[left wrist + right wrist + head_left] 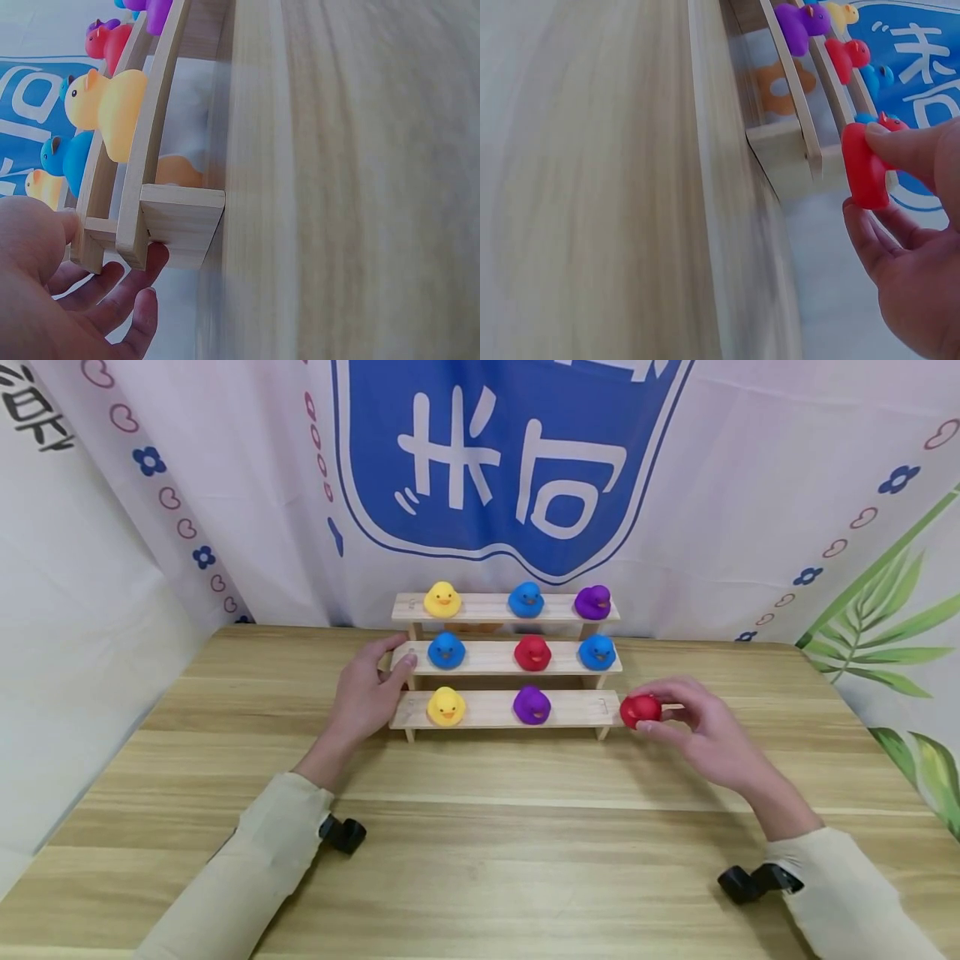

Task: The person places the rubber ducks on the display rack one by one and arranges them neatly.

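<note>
A three-step wooden display stand (495, 710) holds small rubber ducks. My left hand (367, 689) grips its left end, thumb on the middle step; in the left wrist view the fingers (124, 296) curl beneath the steps. My right hand (705, 727) pinches a red rubber duck (640, 711) between thumb and fingers, just off the right end of the bottom step. That step bears a yellow duck (447, 707) and a purple duck (532, 705). On the middle step sit a blue duck (447, 650), a red duck (532, 653) and another blue duck (597, 652).
The top step carries a yellow duck (442, 600), a blue duck (527, 600) and a purple duck (593, 602). A printed white cloth (270, 527) hangs close behind the stand. Wood-grained tabletop (510, 843) stretches in front and to both sides.
</note>
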Motion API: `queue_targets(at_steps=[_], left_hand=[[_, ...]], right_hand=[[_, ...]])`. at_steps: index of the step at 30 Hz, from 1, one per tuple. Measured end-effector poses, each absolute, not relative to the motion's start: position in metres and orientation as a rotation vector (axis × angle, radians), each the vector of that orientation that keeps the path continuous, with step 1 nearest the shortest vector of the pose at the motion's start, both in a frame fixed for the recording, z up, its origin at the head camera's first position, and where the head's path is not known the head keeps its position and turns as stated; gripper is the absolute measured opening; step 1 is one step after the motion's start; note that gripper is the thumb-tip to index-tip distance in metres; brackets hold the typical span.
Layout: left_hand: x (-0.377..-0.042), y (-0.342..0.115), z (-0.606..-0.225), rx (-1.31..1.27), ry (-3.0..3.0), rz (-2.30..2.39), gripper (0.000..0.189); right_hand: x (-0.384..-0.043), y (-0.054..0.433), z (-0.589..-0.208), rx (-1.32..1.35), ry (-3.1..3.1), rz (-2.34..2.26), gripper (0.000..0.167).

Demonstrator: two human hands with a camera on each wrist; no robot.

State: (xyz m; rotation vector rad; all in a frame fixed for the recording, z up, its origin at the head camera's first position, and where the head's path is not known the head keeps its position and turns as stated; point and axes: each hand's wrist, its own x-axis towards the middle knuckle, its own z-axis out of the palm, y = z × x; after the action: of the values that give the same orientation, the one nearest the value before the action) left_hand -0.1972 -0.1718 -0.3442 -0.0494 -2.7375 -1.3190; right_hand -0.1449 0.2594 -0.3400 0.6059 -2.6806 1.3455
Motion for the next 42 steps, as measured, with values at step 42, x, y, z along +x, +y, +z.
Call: queue_targets(at_steps=[42], left_hand=[[-0.195, -0.173, -0.346, -0.052, -2.732, -1.319, 0.055]], right_hand=[[-0.158, 0.225, -0.351, 0.578, -2.694, 1.371, 0.041]])
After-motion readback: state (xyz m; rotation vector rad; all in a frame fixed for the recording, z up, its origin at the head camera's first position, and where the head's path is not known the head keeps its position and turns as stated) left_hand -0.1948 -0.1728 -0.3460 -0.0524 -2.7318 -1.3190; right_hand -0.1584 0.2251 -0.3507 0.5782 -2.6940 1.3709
